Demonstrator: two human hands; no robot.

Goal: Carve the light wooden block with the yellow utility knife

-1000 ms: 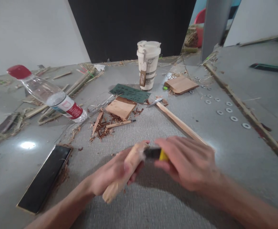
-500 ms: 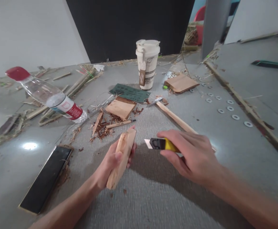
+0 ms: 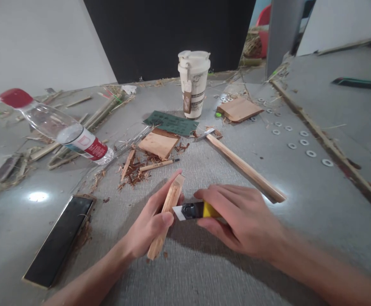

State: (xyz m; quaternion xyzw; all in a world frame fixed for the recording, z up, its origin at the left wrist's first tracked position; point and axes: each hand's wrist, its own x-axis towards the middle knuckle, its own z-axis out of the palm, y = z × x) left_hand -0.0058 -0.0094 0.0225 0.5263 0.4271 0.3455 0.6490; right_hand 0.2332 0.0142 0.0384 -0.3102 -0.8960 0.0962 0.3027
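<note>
Dark shavings (image 3: 136, 176) lie beyond the left hand (image 3: 150, 224), whose fingers are clamped round a wooden piece (image 3: 171, 197); its faces look partly pared, though how much remains I cannot tell; rightward, the cutter's (image 3: 193, 211) blade meets or nearly meets it, handle gripped by the right hand's (image 3: 241, 219) fingers

Yellow and black on the knife (image 3: 194, 210), pale tan wood (image 3: 171, 196) near, red cap (image 3: 16, 98) left, dark-striped white cup (image 3: 195, 80) far!
</note>
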